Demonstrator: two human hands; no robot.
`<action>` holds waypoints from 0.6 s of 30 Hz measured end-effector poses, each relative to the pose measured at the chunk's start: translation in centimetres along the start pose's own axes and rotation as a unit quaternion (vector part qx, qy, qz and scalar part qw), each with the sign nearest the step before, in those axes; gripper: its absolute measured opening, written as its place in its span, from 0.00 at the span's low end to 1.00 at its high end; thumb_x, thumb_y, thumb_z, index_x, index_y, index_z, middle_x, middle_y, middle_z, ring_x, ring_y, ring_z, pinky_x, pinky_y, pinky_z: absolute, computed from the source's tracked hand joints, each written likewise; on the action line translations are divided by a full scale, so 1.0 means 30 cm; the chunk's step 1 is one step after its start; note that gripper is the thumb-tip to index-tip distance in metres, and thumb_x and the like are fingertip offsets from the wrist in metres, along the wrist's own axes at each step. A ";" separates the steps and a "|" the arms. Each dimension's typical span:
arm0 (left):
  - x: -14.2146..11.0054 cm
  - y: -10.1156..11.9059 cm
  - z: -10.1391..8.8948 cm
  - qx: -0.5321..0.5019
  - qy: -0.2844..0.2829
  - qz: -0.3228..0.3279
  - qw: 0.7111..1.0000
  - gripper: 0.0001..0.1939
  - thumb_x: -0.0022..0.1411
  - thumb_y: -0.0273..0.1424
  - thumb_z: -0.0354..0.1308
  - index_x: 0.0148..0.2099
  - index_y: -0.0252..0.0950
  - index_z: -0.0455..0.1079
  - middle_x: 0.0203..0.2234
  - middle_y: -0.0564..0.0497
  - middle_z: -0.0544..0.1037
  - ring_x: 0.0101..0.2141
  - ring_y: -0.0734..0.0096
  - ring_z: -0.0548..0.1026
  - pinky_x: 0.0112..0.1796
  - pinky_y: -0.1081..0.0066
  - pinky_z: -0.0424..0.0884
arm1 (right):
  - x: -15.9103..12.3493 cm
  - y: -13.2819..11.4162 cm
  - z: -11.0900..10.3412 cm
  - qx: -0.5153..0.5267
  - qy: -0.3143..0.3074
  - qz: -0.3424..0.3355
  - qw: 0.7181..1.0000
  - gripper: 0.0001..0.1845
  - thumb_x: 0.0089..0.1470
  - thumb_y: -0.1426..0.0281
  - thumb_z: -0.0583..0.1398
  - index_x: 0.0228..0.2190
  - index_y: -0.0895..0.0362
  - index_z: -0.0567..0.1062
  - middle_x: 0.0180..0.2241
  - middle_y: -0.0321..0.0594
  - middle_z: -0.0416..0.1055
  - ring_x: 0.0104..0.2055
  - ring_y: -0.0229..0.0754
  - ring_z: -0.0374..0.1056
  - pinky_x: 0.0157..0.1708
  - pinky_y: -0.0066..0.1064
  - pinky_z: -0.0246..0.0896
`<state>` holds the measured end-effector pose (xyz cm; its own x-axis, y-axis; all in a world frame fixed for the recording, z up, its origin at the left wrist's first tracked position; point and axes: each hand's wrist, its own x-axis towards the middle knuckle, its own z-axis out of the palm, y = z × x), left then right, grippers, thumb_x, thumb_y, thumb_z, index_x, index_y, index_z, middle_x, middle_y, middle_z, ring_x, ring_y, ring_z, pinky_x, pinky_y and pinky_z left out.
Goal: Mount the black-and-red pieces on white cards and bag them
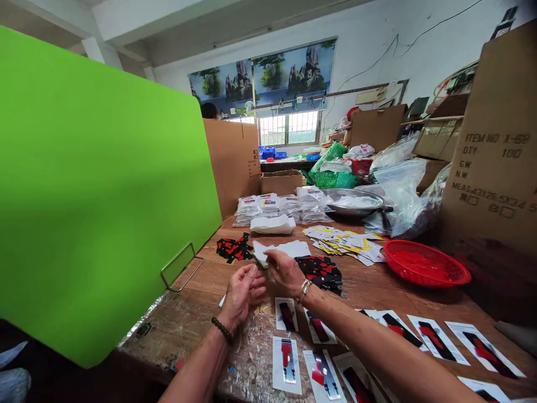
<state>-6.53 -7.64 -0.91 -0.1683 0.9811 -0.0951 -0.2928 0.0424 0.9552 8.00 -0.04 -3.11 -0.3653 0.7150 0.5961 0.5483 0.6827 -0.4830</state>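
My right hand (286, 273), with a bracelet at its wrist, reaches over the middle of the wooden table. Its fingers pinch a white paper sheet (260, 253), slightly blurred, beside a stack of white sheets (296, 247). Close by on the left, my left hand (243, 291) is half curled, fingers apart, with nothing visible in it. A dark bead bracelet circles that wrist. Black-and-red pieces (233, 248) lie in a pile beyond my left hand, and a second black-and-red pile (321, 273) is beside my right hand. A white card (287, 358) bearing a red-and-silver item lies nearer me.
More cards with black-and-red items (436, 340) spread across the right front. Behind are yellow-and-white cards (344, 242), a red basket (428, 264), bagged packs (268, 204) and a metal pan (354, 202). A green panel (109, 184) borders the left; a large carton (495, 151) stands right.
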 end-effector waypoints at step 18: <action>-0.344 -0.106 0.049 -0.088 0.063 0.086 0.990 0.17 0.43 0.34 0.72 0.34 0.31 0.74 0.29 0.48 0.80 0.29 0.70 0.77 0.34 0.71 0.74 | -0.297 -0.300 -0.144 0.189 0.014 0.098 0.977 0.08 0.48 0.77 0.60 0.21 0.56 0.70 0.26 0.36 0.66 0.31 0.39 0.64 0.32 0.29 0.58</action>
<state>-2.47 -17.63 -2.55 -0.3429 0.9391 0.0210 -0.4062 -0.1684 0.8981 9.57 -13.20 -1.30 -0.2583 0.8367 0.4829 0.2859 0.5437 -0.7891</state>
